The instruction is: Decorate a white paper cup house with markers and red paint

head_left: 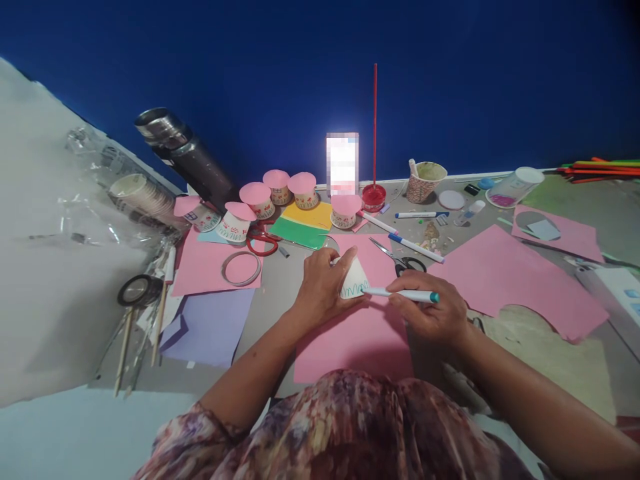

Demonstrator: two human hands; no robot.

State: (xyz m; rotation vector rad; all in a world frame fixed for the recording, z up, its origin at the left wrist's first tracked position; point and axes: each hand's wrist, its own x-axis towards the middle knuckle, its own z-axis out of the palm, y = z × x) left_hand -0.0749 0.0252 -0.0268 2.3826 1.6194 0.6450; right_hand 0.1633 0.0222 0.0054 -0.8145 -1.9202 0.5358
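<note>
In the middle of the head view, my left hand (327,280) grips a white paper cup (354,275) tilted on its side, with green zigzag strokes along its rim. My right hand (433,310) is closed round a white marker (413,294) with a green end, its tip touching the cup at the strokes. Under both lies a pink paper sheet (350,347). Just beyond my right hand are black-handled scissors (400,259). Past my left hand, several decorated cups with pink paper tops stand, the nearest being a small cup (345,212).
A black flask (200,163) leans at the back left, near red-handled scissors (263,245) and a tape roll (241,269). Behind stand a bright phone (343,163) and a red stick on a base (374,197). Cut pink paper (515,280) spreads on the right, near a patterned cup (424,183).
</note>
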